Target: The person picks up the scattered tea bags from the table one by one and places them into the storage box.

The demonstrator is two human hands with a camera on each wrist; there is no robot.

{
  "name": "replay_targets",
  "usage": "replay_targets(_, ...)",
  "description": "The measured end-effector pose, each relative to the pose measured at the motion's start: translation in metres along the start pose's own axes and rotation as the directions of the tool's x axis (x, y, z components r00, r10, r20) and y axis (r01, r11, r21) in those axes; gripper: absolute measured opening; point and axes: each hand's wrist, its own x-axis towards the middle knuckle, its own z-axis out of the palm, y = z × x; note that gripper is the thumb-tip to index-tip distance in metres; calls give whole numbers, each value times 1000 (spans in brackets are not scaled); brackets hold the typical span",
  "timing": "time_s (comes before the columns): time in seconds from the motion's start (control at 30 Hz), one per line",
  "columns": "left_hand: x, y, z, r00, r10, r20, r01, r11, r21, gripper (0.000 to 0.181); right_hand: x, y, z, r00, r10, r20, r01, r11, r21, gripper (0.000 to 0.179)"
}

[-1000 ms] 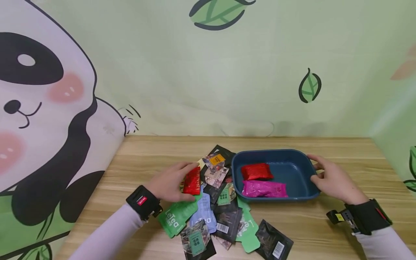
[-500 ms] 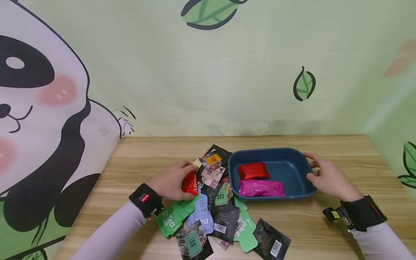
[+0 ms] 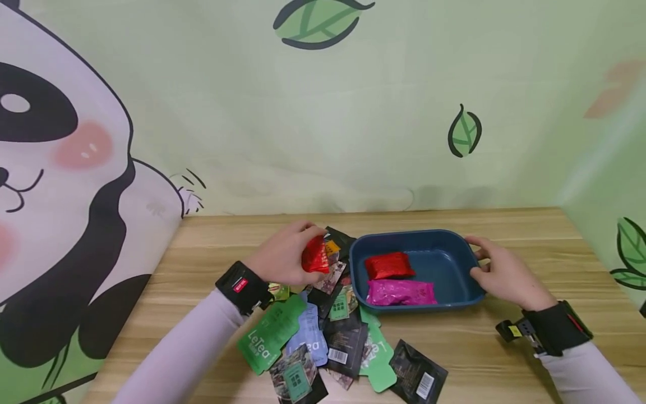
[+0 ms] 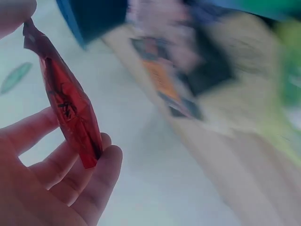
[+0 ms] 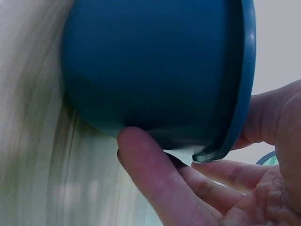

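Observation:
My left hand (image 3: 285, 255) pinches a red foil packet (image 3: 315, 255) between thumb and fingers, above the upper left of a sachet pile. In the left wrist view, the packet (image 4: 70, 106) is edge-on with dark lettering, spanning thumb to fingertips. A dark blue plastic bin (image 3: 449, 275) stands right of the pile. Inside its left half lie another red packet (image 3: 390, 265) and a pink packet (image 3: 401, 293). My right hand (image 3: 512, 275) grips the bin's right end; in the right wrist view its fingers (image 5: 146, 160) touch the outer wall and rim.
Under and below my left hand lie green LeTea sachets (image 3: 272, 334), a lilac sachet (image 3: 310, 331) and several black ones. A black sachet (image 3: 418, 371) with a barcode lies in front of the bin. A printed backdrop (image 3: 353, 140) rises behind the wooden table (image 3: 530, 235).
My left hand has lifted the red packet off the pile and moved up and right, uncovering a yellow-green sachet. My right hand keeps its place on the bin. The head view has shifted slightly.

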Motion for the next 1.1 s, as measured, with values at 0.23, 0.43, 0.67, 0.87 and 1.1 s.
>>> replay_targets(0.23,44,41,-3,996,77,35,-77,997,0,86,0,2,1,1000,9,4,-9,1000,1,64)
replay_targets(0.43,76,67,3,993,108,46,-108,994,4,85,0,1,1,1000,8,8,-8,1000,-1,64)
replay_targets(0.67,105,100,22,983,119,136,-128,990,59,84,2,0,1,1000,-2,-1,2,1000,-4,64)
replay_targets(0.87,120,125,35,974,112,195,-135,985,108,87,5,-2,2,1000,-14,9,14,1000,2,63)
replay_targets(1.1,130,143,40,975,120,186,-145,981,131,89,3,-1,1,1000,-2,-3,2,1000,1,62)
